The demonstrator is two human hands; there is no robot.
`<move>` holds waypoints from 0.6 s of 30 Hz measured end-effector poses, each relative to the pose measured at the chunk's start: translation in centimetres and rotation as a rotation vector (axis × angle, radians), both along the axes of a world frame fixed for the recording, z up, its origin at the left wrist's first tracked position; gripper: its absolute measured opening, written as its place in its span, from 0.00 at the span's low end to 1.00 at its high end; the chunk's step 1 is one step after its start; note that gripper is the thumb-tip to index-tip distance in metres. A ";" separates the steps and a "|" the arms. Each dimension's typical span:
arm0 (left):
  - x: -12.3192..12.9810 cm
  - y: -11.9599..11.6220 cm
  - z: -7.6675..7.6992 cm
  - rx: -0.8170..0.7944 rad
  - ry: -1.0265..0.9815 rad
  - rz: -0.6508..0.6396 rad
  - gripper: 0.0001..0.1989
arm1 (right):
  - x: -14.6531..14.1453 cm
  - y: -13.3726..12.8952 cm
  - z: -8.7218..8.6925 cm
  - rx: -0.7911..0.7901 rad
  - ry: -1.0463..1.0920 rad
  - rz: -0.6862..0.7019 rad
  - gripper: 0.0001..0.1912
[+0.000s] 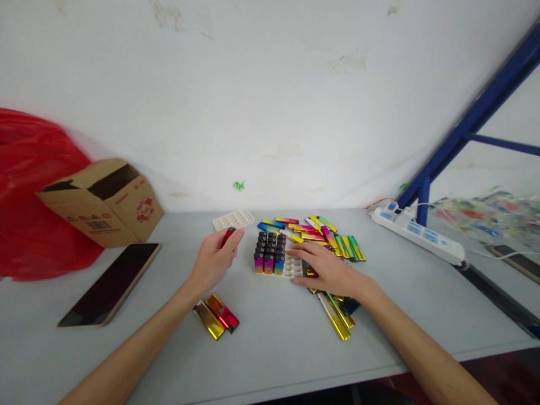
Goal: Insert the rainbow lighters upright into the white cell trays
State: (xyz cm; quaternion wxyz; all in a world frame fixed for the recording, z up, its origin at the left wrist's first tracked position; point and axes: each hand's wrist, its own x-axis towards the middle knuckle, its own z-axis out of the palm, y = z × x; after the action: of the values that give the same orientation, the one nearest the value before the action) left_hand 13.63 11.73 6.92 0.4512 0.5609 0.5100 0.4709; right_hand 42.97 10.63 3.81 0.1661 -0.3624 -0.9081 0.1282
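Note:
My left hand holds a red lighter between thumb and fingers, just left of a white tray. Several lighters with black tops stand upright in that tray's left part. My right hand lies flat, fingers spread, over the tray's right side and over some loose lighters. A heap of shiny multicoloured lighters lies behind the tray. A gold and a red lighter lie flat near my left forearm. More gold lighters lie by my right wrist.
An empty white tray lies behind my left hand. A phone lies at the left, an open cardboard box and a red plastic bag behind it. A white power strip and a blue frame are at the right.

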 end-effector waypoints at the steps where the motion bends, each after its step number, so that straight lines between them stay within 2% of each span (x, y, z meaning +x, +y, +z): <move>1: 0.1 -0.1 0.2 0.012 0.013 -0.012 0.23 | 0.0 0.0 0.0 -0.002 0.001 -0.001 0.30; 6: 0.4 -0.4 1.0 0.084 0.056 -0.065 0.23 | -0.1 -0.2 0.3 -0.011 0.007 -0.016 0.32; 11: 0.7 -0.4 0.9 -0.010 -0.132 -0.150 0.18 | -0.2 -0.3 0.4 -0.036 0.008 -0.035 0.36; 14: 0.9 -0.6 1.0 -0.009 -0.186 -0.129 0.14 | -0.3 -0.3 0.5 -0.053 0.000 -0.046 0.36; 18: 1.0 -1.0 2.3 0.107 -0.089 -0.108 0.12 | -0.4 -0.3 0.5 -0.055 0.004 -0.052 0.39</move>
State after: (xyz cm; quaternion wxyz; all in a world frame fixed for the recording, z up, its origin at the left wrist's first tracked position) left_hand 14.67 10.68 9.22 0.4673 0.5895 0.4327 0.4969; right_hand 42.56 10.35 4.30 0.1613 -0.3900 -0.8942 0.1494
